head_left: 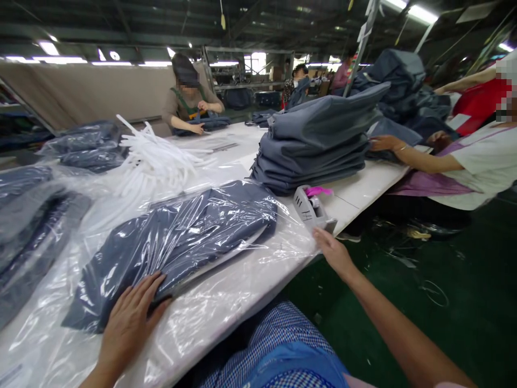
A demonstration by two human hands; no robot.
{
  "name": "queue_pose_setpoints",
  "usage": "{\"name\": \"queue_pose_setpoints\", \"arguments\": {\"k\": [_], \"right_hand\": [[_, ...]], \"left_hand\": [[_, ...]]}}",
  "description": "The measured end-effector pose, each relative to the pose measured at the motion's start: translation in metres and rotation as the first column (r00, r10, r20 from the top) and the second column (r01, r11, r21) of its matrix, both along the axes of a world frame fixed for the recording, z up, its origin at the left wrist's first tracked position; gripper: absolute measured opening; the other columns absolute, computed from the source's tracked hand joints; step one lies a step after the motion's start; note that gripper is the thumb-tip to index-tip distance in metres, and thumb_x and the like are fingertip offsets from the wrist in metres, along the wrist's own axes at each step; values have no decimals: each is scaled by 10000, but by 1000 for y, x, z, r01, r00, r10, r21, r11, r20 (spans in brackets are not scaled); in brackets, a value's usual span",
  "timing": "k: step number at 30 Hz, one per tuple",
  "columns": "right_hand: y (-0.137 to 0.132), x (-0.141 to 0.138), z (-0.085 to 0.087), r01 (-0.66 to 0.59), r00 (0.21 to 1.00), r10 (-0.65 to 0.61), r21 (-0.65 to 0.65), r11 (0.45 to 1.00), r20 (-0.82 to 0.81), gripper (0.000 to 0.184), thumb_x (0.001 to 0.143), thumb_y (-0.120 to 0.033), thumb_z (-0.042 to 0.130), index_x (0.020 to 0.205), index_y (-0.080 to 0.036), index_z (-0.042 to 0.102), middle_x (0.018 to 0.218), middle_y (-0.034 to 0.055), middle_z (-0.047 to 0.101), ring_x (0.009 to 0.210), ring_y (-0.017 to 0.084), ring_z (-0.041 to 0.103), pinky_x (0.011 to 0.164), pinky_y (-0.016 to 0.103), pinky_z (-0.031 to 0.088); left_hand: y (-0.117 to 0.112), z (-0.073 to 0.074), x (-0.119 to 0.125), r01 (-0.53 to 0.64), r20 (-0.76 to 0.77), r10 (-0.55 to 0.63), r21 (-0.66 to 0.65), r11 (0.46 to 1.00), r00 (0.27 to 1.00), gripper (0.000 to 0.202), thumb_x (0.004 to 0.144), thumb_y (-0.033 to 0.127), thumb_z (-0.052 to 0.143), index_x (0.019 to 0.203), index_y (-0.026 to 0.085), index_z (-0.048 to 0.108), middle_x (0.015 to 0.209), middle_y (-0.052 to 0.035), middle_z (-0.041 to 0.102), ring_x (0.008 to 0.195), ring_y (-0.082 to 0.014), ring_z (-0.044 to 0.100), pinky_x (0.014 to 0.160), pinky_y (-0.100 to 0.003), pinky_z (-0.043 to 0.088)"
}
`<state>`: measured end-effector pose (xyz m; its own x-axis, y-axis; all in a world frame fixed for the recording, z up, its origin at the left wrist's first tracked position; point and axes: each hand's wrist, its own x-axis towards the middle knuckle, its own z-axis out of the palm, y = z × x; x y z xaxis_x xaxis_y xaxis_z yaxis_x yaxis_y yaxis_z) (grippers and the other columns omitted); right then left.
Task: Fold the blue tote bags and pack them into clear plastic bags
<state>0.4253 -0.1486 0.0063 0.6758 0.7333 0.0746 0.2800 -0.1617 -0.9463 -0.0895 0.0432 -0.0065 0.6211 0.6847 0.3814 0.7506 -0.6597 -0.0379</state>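
Observation:
A dark blue-grey fabric item (177,237) lies flat inside a clear plastic bag (288,229) on the white table in front of me. My left hand (131,318) rests on its near left part, fingers stretched out and thumb apart. At the table's front edge, my right hand (333,250) has its fingertips pressed together, apparently on the loose end of the plastic bag, which stretches toward it. Right beside those fingertips stands a grey tape dispenser (309,210) with black marks and a bright pink strip (319,191) on it.
A tall stack of blue-grey fabric items (315,140) stands behind the dispenser. White strips (155,156) are heaped at the back left, near more bagged items (36,226). One co-worker (191,97) works across the table; another person's arm (424,159) reaches in from the right.

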Motion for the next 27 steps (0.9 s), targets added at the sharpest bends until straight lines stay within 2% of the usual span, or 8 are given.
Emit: {"name": "queue_pose_setpoints", "arguments": {"k": [4, 7, 10, 14, 16, 21, 24, 27], "right_hand": [[-2, 8, -4, -97, 995, 93, -113, 989, -42, 487, 760, -573, 711, 1012, -157, 753, 652, 11, 655, 559, 157, 578, 559, 280, 485], [-32, 19, -19, 77, 981, -75, 5, 997, -179, 467, 797, -580, 679, 936, -139, 742, 645, 7, 613, 488, 102, 487, 439, 227, 385], [-60, 19, -32, 209, 961, -185, 102, 973, -205, 502, 764, -536, 736, 1109, -174, 693, 957, 78, 696, 707, 153, 643, 589, 248, 527], [-52, 0, -33, 8, 989, 13, 149, 989, -145, 874, 698, -400, 823, 1467, -318, 417, 1451, 90, 511, 1177, 242, 606, 912, 359, 563], [-34, -6, -30, 20, 990, 4, 164, 986, -142, 782, 718, -409, 799, 1424, -280, 491, 1372, 86, 587, 1138, 244, 628, 918, 374, 567], [-15, 8, -33, 262, 936, -213, 150, 953, -281, 472, 625, -489, 822, 941, -147, 743, 868, 84, 745, 735, 211, 695, 720, 364, 617], [-29, 18, -41, 235, 943, -204, 93, 968, -262, 471, 632, -466, 826, 962, -144, 733, 893, 94, 747, 755, 220, 705, 756, 384, 618], [-46, 13, -34, 175, 984, -175, 24, 984, -30, 491, 753, -445, 733, 1145, -153, 688, 1069, 125, 730, 886, 269, 713, 871, 468, 589]], "left_hand": [[0, 2, 1, 11, 6, -11, -6, 1000, 1000, 606, 937, 527, 410, 1471, 241, 382, 1470, -95, 512, 1332, -306, 485, 1181, -481, 251], [-1, 2, 3, 4, 14, -3, -24, 1000, 1000, 608, 934, 528, 400, 1469, 239, 383, 1471, -98, 508, 1335, -312, 478, 1180, -491, 248], [-2, 3, 5, -8, 26, 9, -38, 999, 1000, 626, 930, 549, 371, 1470, 233, 378, 1465, -102, 511, 1340, -323, 469, 1180, -509, 246], [0, 4, 3, -4, 23, 5, -63, 998, 1000, 643, 925, 565, 362, 1473, 229, 378, 1476, -104, 498, 1350, -328, 459, 1182, -512, 243], [2, 4, 2, -4, 11, 5, -73, 997, 1000, 644, 926, 568, 370, 1475, 231, 377, 1481, -106, 494, 1350, -327, 460, 1176, -513, 250], [3, 7, 0, 7, -19, -9, -91, 996, 1000, 654, 911, 561, 452, 1472, 230, 388, 1500, -109, 480, 1362, -312, 453, 1172, -497, 257], [0, 9, 2, 9, -25, -11, -87, 996, 1000, 658, 898, 525, 514, 1473, 226, 398, 1498, -114, 485, 1365, -299, 456, 1175, -485, 259], [-3, 11, 6, -8, -18, 7, -61, 998, 1000, 632, 905, 471, 532, 1467, 210, 410, 1490, -123, 494, 1358, -289, 466, 1175, -477, 258]]}}
